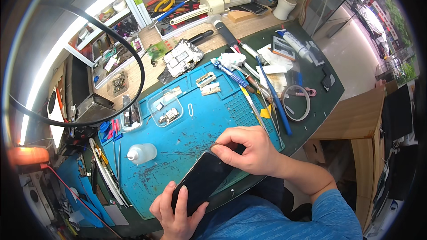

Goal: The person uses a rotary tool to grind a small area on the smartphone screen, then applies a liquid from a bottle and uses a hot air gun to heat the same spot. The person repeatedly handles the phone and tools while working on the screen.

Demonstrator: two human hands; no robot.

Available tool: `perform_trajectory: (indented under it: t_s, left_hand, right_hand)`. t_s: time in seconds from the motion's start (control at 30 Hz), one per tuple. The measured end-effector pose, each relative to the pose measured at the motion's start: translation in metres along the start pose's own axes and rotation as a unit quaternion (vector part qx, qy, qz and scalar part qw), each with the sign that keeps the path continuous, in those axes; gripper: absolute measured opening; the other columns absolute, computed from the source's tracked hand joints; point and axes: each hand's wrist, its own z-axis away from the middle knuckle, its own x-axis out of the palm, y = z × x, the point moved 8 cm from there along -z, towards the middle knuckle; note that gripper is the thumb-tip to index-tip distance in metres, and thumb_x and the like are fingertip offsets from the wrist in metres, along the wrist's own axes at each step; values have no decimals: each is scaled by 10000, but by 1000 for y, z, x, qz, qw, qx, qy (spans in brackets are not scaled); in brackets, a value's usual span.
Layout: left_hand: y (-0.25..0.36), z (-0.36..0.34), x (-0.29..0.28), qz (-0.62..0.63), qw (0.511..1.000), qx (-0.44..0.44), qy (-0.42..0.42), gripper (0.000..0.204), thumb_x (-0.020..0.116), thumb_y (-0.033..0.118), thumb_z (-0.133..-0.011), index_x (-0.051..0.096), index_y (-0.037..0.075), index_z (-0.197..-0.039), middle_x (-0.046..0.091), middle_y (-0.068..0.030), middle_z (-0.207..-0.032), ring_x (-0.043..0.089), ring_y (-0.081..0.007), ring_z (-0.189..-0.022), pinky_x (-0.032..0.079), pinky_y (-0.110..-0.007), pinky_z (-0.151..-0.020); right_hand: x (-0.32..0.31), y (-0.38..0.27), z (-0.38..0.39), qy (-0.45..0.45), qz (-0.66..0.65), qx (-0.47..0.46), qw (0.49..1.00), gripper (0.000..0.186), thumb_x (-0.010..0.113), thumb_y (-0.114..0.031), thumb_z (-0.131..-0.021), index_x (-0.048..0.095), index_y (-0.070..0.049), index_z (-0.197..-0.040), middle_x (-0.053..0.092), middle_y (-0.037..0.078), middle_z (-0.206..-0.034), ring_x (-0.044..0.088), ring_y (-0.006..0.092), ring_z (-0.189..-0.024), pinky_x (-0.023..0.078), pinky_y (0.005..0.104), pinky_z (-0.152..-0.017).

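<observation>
A black smartphone point(205, 178) lies tilted across the near edge of a blue work mat point(178, 135), its dark glassy face upward. My left hand point(178, 211) grips its lower end, fingers spread over the face and thumb at the side. At the phone's upper end, my right hand point(251, 151) is closed in a pinch, thumb against forefinger. Whatever is between those fingertips is too small or hidden to make out. Left of the phone, a white squeeze bottle point(142, 154) lies on the mat.
Beyond the phone are a clear tray point(165, 108) of small parts and a SIM-pin-shaped wire point(191, 110). Screwdrivers and a blue stick point(275, 98) lie at the right, near a tape roll point(295, 103). A black ring point(141, 69) arches over the left side.
</observation>
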Motion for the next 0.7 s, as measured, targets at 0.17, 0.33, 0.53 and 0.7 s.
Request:
perform_trajectory:
  t_s: [0.17,0.33,0.53,0.7]
  left_hand:
    - [1,-1,0,-3,1000,2,-10,769,897,384,-837,607,-12,-1429,551,-255,-1508,500,-390,-1292,426,-499,-1058]
    - [0,-5,-3,4,1000,-8,-17,806,904,363,-808,596,-20,-1446,536,-273,-1528,508,-407,-1295,415,-514,-1077]
    - [-4,-23,-2,63,995,-39,-66,832,914,318,-764,593,-5,-1460,523,-241,-1572,502,-429,-1360,383,-548,-1136]
    - [-12,-31,-14,104,988,-68,-95,799,916,297,-767,602,6,-1441,565,-209,-1519,520,-415,-1358,397,-531,-1154]
  right_hand:
    - [0,-1,0,-12,6,-16,1000,138,784,-169,-990,765,-35,-964,752,62,-803,681,139,-640,517,291,-573]
    - [0,-1,2,27,9,-5,1000,115,779,-143,-988,748,-36,-960,741,59,-820,668,146,-632,516,293,-574]
    - [-4,-7,3,87,137,-12,987,93,790,-112,-956,733,-42,-935,690,64,-811,650,180,-619,507,313,-563]
    - [-4,-4,3,93,154,-14,983,89,799,-109,-945,736,-47,-936,673,72,-802,652,208,-624,500,329,-563]
